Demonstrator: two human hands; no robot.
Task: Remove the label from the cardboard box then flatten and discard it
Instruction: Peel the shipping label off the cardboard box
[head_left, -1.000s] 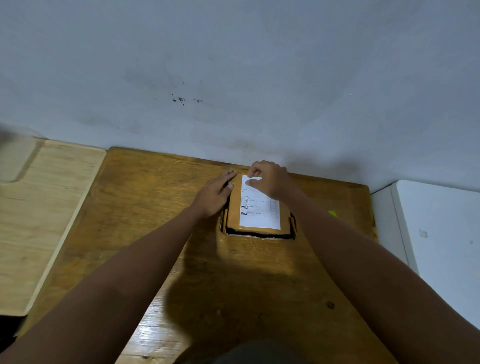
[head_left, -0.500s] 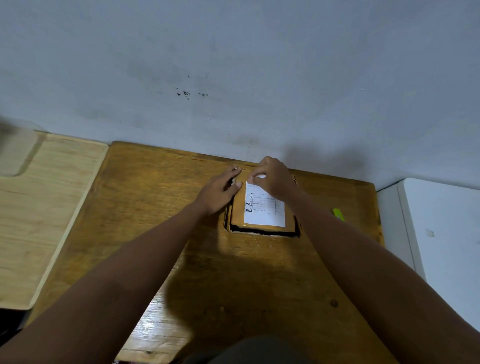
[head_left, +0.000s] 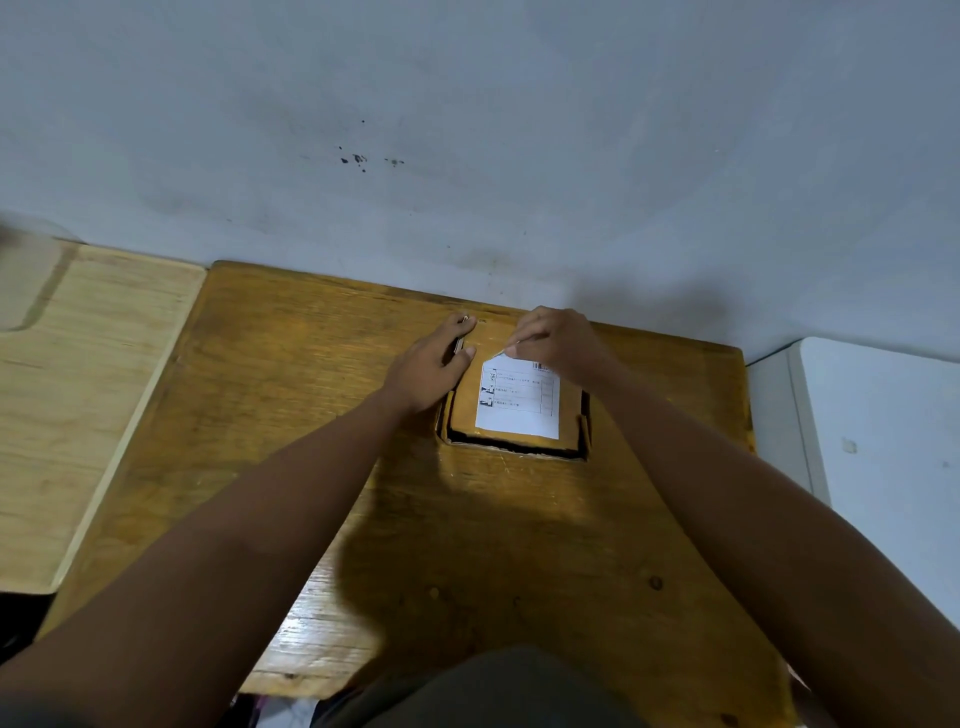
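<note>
A small brown cardboard box (head_left: 569, 415) lies flat on the wooden table (head_left: 311, 415), near the wall. A white printed label (head_left: 519, 402) covers most of its top. My left hand (head_left: 434, 364) rests against the box's far left corner, fingers pressed on it. My right hand (head_left: 558, 340) pinches the label's far left corner between fingertips, and that corner is lifted slightly off the cardboard. The label's far right part is hidden under my right hand.
A lighter wooden board (head_left: 78, 395) adjoins the table on the left. A white cabinet or appliance (head_left: 883, 441) stands at the right. The grey wall (head_left: 467, 156) runs directly behind the table. My dark-clothed lap (head_left: 483, 691) shows at the bottom edge.
My right fingertips shifted slightly on the label's far corner, and the corner now looks peeled up a little. The left hand stayed on the box's left corner.
</note>
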